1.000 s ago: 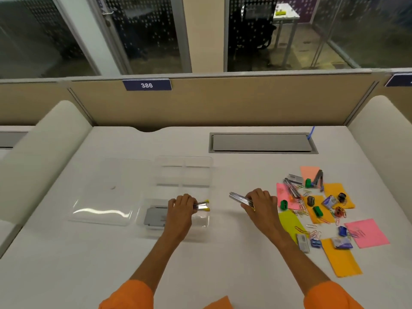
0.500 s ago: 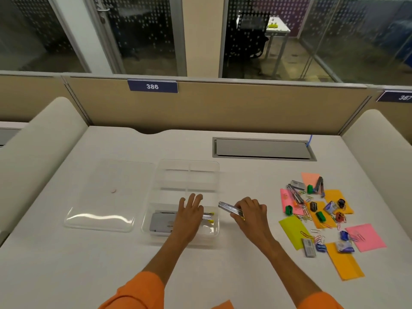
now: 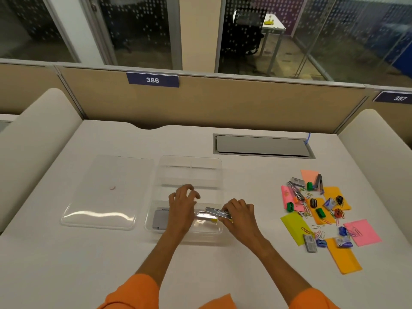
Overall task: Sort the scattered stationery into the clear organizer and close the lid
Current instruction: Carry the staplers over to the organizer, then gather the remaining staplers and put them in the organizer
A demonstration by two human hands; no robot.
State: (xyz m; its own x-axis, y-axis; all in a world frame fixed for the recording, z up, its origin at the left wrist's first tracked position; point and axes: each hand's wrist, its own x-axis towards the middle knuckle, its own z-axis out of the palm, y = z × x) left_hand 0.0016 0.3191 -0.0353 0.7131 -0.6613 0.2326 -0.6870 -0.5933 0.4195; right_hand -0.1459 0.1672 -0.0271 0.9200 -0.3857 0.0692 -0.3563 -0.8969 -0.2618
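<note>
The clear organizer (image 3: 189, 162) sits on the white desk, its lid (image 3: 107, 190) lying flat to its left. My right hand (image 3: 239, 214) grips a silver stapler (image 3: 216, 212) over the near compartment's right end. My left hand (image 3: 182, 204) hovers over the same compartment with fingers spread, holding nothing. In that compartment lie a grey staple box (image 3: 160, 220) and a silver and yellow stapler (image 3: 206, 217), partly hidden by my hands. The scattered stationery (image 3: 316, 210) lies at the right: sticky notes, binder clips, paper clips, sharpeners, staple boxes.
A grey cable hatch (image 3: 263, 146) is set into the desk behind the organizer. Cream padded dividers (image 3: 33, 141) flank the desk on both sides. A tan partition labelled 386 (image 3: 152, 80) closes the back.
My left hand let go of the silver and yellow stapler in the near compartment and spread its fingers. My right hand carried the silver stapler leftward until it is over the organizer.
</note>
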